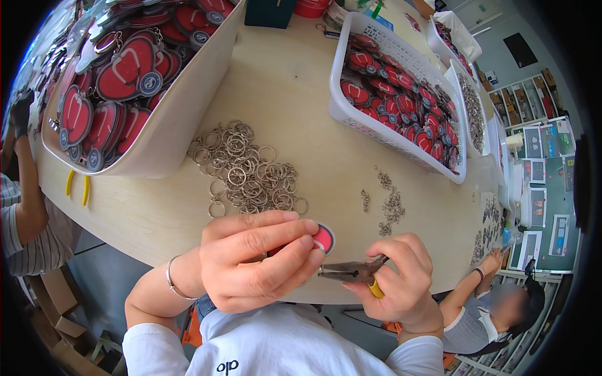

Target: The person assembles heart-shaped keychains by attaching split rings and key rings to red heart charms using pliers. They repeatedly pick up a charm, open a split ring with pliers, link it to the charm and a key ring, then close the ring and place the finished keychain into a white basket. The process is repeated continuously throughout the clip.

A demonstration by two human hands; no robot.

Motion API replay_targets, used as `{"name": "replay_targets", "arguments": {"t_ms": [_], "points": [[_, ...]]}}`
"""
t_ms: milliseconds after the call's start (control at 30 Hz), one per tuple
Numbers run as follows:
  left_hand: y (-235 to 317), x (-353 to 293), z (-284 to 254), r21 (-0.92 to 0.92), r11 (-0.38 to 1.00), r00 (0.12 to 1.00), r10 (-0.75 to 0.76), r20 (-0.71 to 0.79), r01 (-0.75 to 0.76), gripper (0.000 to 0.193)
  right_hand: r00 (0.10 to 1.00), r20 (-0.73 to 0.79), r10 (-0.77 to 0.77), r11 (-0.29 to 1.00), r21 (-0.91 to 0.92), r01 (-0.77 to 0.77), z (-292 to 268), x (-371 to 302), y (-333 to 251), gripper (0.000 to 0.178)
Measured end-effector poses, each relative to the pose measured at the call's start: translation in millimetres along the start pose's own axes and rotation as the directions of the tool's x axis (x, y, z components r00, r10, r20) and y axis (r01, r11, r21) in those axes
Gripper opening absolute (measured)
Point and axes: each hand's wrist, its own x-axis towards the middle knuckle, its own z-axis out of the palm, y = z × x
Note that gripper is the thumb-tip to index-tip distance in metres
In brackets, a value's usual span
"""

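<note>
My left hand pinches a red keychain charm with a pale rim; most of it is hidden behind my fingers. In my right hand is a pair of pliers with dark jaws and a yellow handle. The jaw tips reach the lower edge of the charm beside my left fingertips. Whether a small ring or link sits between the jaws is too small to tell. Just beyond my left hand lies a heap of silver split rings. Small metal links lie scattered beyond the pliers.
A deep white bin of red charms stands at the left, yellow-handled pliers beside it. A white basket of charms stands far right. One person is at the left, another at the right.
</note>
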Motion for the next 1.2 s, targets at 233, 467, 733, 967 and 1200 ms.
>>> {"name": "replay_targets", "arguments": {"t_ms": [233,467,733,967,1200], "points": [[0.4,-1.1,0.2,0.004,1.000,1.000,0.014,-0.005,-0.014,0.015,1.000,-0.009,-0.013,1.000,-0.017,0.013,-0.7,-0.5,-0.8,0.038],[0.2,-0.6,0.4,0.000,1.000,1.000,0.026,-0.016,-0.026,0.014,0.999,-0.004,-0.051,0.996,-0.073,0.051,-3.4,-1.2,-1.8,0.036],[0.2,0.3,2.6,-0.080,0.997,1.000,0.020,-0.006,-0.021,0.019,0.994,0.079,-0.075,0.987,-0.135,0.086,-13.4,-3.8,-2.3,0.036],[0.7,2.4,0.6,-0.076,0.997,0.999,0.022,0.029,-0.020,0.016,0.995,0.096,-0.016,0.998,-0.055,0.021,-16.2,-1.4,-2.6,0.037],[3.2,2.9,1.4,-0.016,0.999,0.998,0.040,0.043,-0.039,0.017,0.994,0.109,0.027,0.999,-0.024,-0.025,-19.3,-1.2,-6.3,0.036]]}}
